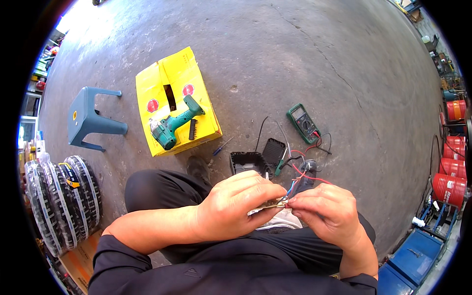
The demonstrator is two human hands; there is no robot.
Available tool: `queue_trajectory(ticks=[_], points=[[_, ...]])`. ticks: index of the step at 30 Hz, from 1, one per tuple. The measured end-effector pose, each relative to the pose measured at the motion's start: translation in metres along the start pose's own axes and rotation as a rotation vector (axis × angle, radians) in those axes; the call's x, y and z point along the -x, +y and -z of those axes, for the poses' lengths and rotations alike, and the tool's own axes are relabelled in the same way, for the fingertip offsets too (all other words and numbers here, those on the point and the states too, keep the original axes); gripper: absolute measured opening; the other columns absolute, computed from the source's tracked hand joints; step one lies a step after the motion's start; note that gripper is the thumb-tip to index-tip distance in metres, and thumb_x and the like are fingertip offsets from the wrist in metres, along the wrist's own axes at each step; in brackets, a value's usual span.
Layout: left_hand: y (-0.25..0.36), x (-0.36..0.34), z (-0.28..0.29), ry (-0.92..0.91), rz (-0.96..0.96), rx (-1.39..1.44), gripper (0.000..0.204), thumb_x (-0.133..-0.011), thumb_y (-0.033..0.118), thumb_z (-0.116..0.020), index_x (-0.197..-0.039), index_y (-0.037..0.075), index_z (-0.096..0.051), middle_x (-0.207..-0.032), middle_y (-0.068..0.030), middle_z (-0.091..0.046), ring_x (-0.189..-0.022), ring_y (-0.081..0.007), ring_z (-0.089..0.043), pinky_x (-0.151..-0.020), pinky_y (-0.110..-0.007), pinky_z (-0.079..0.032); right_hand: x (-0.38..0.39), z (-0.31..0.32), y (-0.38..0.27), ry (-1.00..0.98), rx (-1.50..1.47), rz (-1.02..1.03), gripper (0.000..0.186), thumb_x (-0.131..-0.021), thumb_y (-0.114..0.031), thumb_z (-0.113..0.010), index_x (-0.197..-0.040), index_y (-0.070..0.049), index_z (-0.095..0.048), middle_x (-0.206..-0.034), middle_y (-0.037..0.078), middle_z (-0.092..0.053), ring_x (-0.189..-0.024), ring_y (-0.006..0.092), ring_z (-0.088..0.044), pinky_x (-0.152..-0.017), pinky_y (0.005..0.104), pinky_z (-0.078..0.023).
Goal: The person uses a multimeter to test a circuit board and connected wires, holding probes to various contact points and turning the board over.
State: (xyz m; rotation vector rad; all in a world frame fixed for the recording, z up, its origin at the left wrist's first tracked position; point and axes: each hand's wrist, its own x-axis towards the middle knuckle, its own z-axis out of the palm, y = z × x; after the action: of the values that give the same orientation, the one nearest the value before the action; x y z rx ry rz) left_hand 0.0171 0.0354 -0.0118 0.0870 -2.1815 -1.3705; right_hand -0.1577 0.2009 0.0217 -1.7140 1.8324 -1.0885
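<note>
My left hand point(238, 201) is closed on a small thin board point(258, 209), partly hidden by the fingers, with red, blue and dark wires point(295, 182) running off it. My right hand point(329, 211) pinches at the wire ends by the board's right edge, close against my left fingertips. Beyond them on the floor lie an open black plastic case point(236, 162), its lid point(274, 149), a green-handled screwdriver point(280, 165) and a green multimeter point(302, 123) with leads. Farther left, a blue-handled screwdriver point(219, 149) lies beside a yellow carton point(172, 69) bearing a green cordless tool point(174, 125).
A blue-grey plastic stool point(88, 118) stands left of the carton on the concrete floor point(339, 59). Several wrapped tyres point(66, 201) stand at the lower left. Along the right side are several red drums point(448, 189) and blue metal units point(413, 255). My knees and shoes border the work area.
</note>
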Motion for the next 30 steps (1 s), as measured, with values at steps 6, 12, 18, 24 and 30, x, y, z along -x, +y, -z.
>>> queue_trajectory(ticks=[6, 12, 18, 24, 30], points=[[-0.0005, -0.002, 0.0038, -0.057, 0.126, 0.061, 0.032, -0.077, 0.002, -0.087, -0.105, 0.004, -0.071, -0.091, -0.0079, -0.072, -0.074, -0.0212, -0.067, -0.065, -0.032, -0.054, 0.0001, -0.0015, 0.0022, 0.011, -0.014, -0.019, 0.023, -0.079, -0.004, -0.084, -0.1, -0.009, -0.078, -0.091, 0.005, -0.078, -0.074, 0.0203, -0.073, -0.065, 0.0309, -0.056], [0.0026, 0.0007, 0.0043, -0.125, 0.458, 0.297, 0.035, -0.081, 0.002, -0.09, -0.109, 0.003, -0.069, -0.099, -0.0016, -0.073, -0.08, -0.0055, -0.058, -0.068, -0.023, -0.048, 0.0021, -0.0007, 0.0021, 0.03, -0.012, -0.029, 0.021, -0.08, -0.005, -0.084, -0.1, -0.009, -0.078, -0.09, 0.005, -0.078, -0.075, 0.02, -0.073, -0.065, 0.0307, -0.056], [0.0009, 0.0029, 0.0044, -0.175, 0.716, 0.556, 0.038, -0.084, 0.001, -0.088, -0.114, 0.0, -0.065, -0.108, -0.0046, -0.07, -0.088, -0.0061, -0.058, -0.077, -0.022, -0.05, 0.0032, -0.0007, 0.0029, 0.028, 0.0, -0.021, 0.021, -0.079, -0.005, -0.084, -0.098, -0.01, -0.079, -0.091, 0.003, -0.078, -0.073, 0.0188, -0.072, -0.064, 0.0303, -0.055], [0.0042, 0.0006, 0.0051, -0.186, 0.67, 0.437, 0.037, -0.083, 0.0, -0.088, -0.113, 0.001, -0.066, -0.105, -0.0026, -0.072, -0.088, -0.0053, -0.06, -0.075, -0.022, -0.05, 0.0048, 0.0002, 0.0031, 0.031, 0.079, 0.026, 0.023, -0.076, -0.006, -0.085, -0.098, -0.01, -0.079, -0.092, 0.003, -0.078, -0.071, 0.018, -0.071, -0.062, 0.0293, -0.054], [0.0032, -0.0014, 0.0022, -0.107, 0.309, 0.117, 0.029, -0.08, 0.0, -0.088, -0.105, 0.003, -0.073, -0.097, -0.006, -0.075, -0.079, -0.0138, -0.067, -0.07, -0.027, -0.053, 0.0054, -0.006, 0.0009, 0.086, 0.105, 0.04, 0.024, -0.076, -0.005, -0.088, -0.098, -0.006, -0.078, -0.091, 0.007, -0.079, -0.071, 0.0201, -0.073, -0.063, 0.03, -0.055]])
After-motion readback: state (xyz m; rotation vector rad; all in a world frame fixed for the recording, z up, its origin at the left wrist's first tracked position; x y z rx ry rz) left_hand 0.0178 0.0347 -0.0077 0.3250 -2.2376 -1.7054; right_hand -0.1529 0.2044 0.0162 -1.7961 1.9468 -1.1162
